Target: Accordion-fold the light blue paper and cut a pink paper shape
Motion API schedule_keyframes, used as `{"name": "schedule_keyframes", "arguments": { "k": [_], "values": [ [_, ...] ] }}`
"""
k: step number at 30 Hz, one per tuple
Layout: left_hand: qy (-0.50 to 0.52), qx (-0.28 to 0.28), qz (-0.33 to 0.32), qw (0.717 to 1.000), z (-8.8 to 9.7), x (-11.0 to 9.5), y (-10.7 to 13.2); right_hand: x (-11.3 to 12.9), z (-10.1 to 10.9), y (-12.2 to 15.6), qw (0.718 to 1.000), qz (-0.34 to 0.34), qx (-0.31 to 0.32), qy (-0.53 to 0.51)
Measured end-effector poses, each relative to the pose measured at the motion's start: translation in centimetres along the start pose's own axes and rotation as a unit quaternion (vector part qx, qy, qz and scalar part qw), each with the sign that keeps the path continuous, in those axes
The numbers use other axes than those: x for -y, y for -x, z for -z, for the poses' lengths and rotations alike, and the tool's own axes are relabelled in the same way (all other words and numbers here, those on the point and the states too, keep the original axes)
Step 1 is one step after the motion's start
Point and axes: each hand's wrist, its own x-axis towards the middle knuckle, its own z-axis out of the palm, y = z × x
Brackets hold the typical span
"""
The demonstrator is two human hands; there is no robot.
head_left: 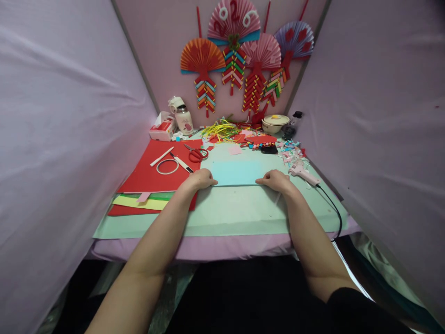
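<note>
A light blue sheet of paper (236, 173) lies on the pale green table cover (239, 218), its near edge toward me. At that edge's left corner, my left hand (204, 178) pinches the paper between thumb and fingers. My right hand (274, 180) grips the right corner the same way. Left of my left hand, a utility knife (182, 163), red-handled scissors (197, 153), a roll of tape (167, 166) and a white pen (162, 157) rest on red paper (149, 171). A pink glue gun (304, 174) lies right of my right hand.
Yellow-green strings (222, 130), paper scraps (292, 150) and a lidded bowl (274, 123) crowd the back. A tissue box (162, 129) and a bottle (184, 120) stand back left. Folded fans (202, 55) hang on the wall. The glue gun's cord (333, 204) runs off the right edge.
</note>
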Motion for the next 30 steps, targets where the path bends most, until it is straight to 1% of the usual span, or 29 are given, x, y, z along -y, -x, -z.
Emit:
{"name": "schedule_keyframes", "arguments": {
  "k": [6,9,16,22,30],
  "values": [
    [-0.013,-0.014,0.015,1.0,-0.55,0.15,-0.44,-0.27,0.1,-0.13,1.0,-0.009,0.008,0.01],
    [-0.023,-0.014,0.017,0.999,-0.57,0.07,-0.61,-0.41,0.22,-0.15,1.0,-0.002,0.019,0.009],
    [-0.03,-0.011,0.02,0.999,-0.49,-0.1,-0.57,-0.39,0.35,-0.13,1.0,-0.02,0.012,-0.01],
    [-0.028,-0.007,0.022,0.999,-0.51,-0.1,-0.67,-0.41,0.35,-0.32,1.0,-0.016,0.018,0.005],
    [-0.068,-0.002,0.034,0.997,-0.5,-0.6,-0.72,-0.17,0.4,-0.6,0.999,-0.014,0.022,0.04]
  ]
}}
